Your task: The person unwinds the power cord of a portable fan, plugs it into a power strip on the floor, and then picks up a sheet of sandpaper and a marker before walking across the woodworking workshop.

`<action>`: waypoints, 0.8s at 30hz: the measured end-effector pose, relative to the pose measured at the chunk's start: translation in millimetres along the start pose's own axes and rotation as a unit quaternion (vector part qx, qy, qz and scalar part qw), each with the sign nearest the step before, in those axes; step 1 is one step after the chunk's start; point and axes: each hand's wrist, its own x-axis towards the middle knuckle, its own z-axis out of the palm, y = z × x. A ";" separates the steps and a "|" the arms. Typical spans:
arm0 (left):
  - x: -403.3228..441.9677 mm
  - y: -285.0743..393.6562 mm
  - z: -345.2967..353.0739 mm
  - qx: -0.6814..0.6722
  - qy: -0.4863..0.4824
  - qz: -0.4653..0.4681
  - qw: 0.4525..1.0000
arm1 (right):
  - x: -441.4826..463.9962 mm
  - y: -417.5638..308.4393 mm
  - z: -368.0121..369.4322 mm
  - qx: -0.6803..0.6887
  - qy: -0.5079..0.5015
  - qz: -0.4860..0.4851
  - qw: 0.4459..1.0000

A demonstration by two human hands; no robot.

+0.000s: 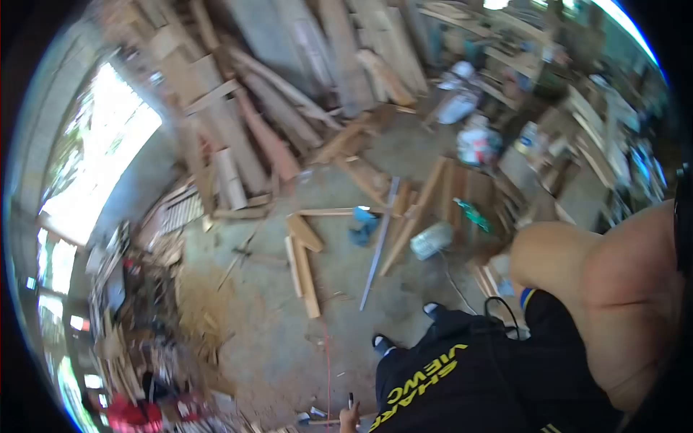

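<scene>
My left hand (349, 418) shows at the bottom edge, its fingers closed around a short dark pen-like object (351, 399) that points upward. Blur and small size keep me from telling its exact kind. My right arm (613, 289) is bent at the right side, with the elbow out and the forearm running off the right edge. The right hand itself lies outside the picture. Below me are my black shirt (498, 375) with yellow lettering and my feet (380, 342) on the concrete floor.
Wood pieces (307, 278) lie on the floor ahead, near a long metal straightedge (380, 245), a blue cloth-like item (363, 226) and a pale box-like object (432, 240) with a cord. Planks (245, 123) lean at the back. A red line (329, 361) crosses the floor.
</scene>
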 end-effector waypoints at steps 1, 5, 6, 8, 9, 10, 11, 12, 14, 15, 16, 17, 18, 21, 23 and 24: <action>3.2 1.4 -5.1 0.027 -0.017 -0.023 0.999 | -3.0 2.4 0.4 -0.016 -0.009 0.013 1.000; 18.4 -39.5 -11.0 0.131 -0.070 -0.047 0.988 | -20.5 7.0 -15.7 -0.056 0.002 0.065 0.996; 23.7 -29.5 -22.2 0.171 -0.095 -0.025 0.980 | -24.3 1.2 -30.5 -0.091 -0.006 0.050 0.995; 46.9 -2.4 -47.0 0.299 -0.159 0.055 0.939 | -30.7 -18.1 -62.7 -0.151 -0.010 0.035 0.988; 63.0 9.9 -57.4 0.368 -0.167 0.101 0.909 | -33.7 -31.3 -78.1 -0.182 -0.004 0.041 0.983; 80.6 31.3 -60.3 0.443 -0.120 0.152 0.875 | -37.9 -46.4 -100.9 -0.216 0.004 0.042 0.975; 91.5 52.9 -55.3 0.511 -0.078 0.203 0.831 | -42.6 -57.5 -124.7 -0.253 0.008 0.049 0.966; 97.5 81.3 -51.1 0.399 -0.061 0.122 0.907 | -45.6 -71.7 -148.7 -0.289 0.016 0.058 0.955; 75.0 130.4 -51.2 0.310 -0.039 0.043 0.949 | -51.6 -97.1 -197.5 -0.358 0.026 0.075 0.930; 74.5 160.2 -32.3 0.256 -0.067 0.056 0.963 | -55.0 -111.5 -223.3 -0.388 0.031 0.079 0.918; 73.3 184.8 -23.2 0.205 -0.091 0.062 0.973 | -61.3 -124.6 -250.9 -0.419 0.037 0.088 0.903; 69.9 210.1 -8.9 0.154 -0.116 0.067 0.979 | -66.7 -137.7 -279.2 -0.448 0.045 0.099 0.887; 65.0 235.5 16.8 0.103 -0.145 0.073 0.981 | -74.0 -153.0 -307.1 -0.478 0.056 0.113 0.869; 11.9 282.3 99.1 0.227 -0.173 0.189 0.940 | -105.1 -213.3 -384.8 -0.573 0.103 0.194 0.789; 6.4 311.9 133.9 0.257 -0.273 0.173 0.911 | -125.7 -262.0 -424.6 -0.572 0.130 0.295 0.754; -18.7 320.4 153.3 0.309 -0.311 0.200 0.876 | -133.3 -288.6 -438.5 -0.591 0.131 0.290 0.741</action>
